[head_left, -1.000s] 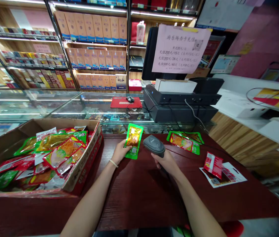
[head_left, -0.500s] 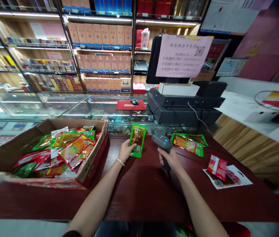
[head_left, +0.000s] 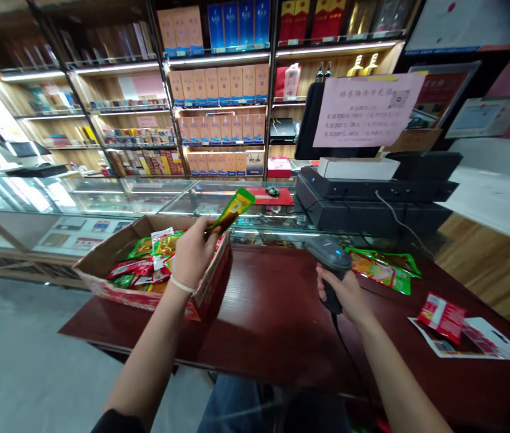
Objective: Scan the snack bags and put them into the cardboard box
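My left hand is closed on one end of a green-edged snack packet, raised and tilted beside the right wall of a cardboard box. Inside that box lie several red and green snack packets, partly hidden by my hand and wrist. My right hand grips the handle of a dark barcode scanner, held above the brown table, its cable hanging down. Just right of the scanner lie green-edged packets on the table.
A red packet rests on a larger white-edged packet at the table's right. Behind the table stand a glass counter, a dark cash drawer and a monitor bearing a pink paper sign. Shelves of boxed goods line the wall.
My left hand has lifted the packet off the table and carried it left, to the box, tilting it. My right hand still holds the scanner. The view has swung left.
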Demonstrator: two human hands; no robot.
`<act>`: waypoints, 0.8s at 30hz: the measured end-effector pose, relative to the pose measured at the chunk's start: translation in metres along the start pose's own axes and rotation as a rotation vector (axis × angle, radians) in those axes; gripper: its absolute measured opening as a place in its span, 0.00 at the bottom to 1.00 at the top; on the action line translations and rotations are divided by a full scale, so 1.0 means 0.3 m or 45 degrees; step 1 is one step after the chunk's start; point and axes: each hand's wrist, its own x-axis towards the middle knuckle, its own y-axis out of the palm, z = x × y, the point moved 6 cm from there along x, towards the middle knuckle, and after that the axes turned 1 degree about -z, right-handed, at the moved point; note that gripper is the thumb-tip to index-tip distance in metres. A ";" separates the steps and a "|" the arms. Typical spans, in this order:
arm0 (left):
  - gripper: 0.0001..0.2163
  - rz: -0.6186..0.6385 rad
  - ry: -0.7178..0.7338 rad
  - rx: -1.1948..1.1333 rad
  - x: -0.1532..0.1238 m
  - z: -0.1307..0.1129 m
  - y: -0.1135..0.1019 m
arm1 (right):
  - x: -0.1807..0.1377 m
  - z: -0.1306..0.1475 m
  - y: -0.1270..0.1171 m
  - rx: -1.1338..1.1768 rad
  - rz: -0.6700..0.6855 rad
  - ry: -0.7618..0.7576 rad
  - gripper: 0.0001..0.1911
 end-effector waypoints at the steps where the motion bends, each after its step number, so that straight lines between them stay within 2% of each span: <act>1: 0.10 -0.048 -0.028 0.151 0.000 0.052 -0.044 | -0.001 -0.001 0.014 0.000 0.008 0.000 0.18; 4: 0.16 -0.105 -0.017 0.422 -0.006 0.193 -0.107 | -0.001 -0.007 0.051 0.017 0.025 -0.006 0.19; 8: 0.32 0.141 0.098 0.340 -0.025 0.318 -0.051 | -0.007 -0.014 0.081 0.025 0.059 -0.012 0.18; 11: 0.27 0.204 0.102 0.239 -0.041 0.335 -0.013 | -0.014 -0.013 0.085 0.013 0.087 -0.014 0.17; 15: 0.19 0.193 0.091 0.167 -0.049 0.258 0.018 | -0.031 0.004 0.055 -0.008 0.022 -0.017 0.18; 19: 0.18 0.228 0.142 0.059 -0.053 0.105 0.085 | -0.063 0.028 -0.021 -0.057 -0.091 -0.026 0.18; 22: 0.16 0.259 0.199 -0.079 -0.058 -0.034 0.189 | -0.101 0.031 -0.126 -0.086 -0.205 -0.005 0.17; 24: 0.16 0.319 0.251 -0.206 -0.072 -0.142 0.295 | -0.139 0.029 -0.218 -0.075 -0.300 0.009 0.16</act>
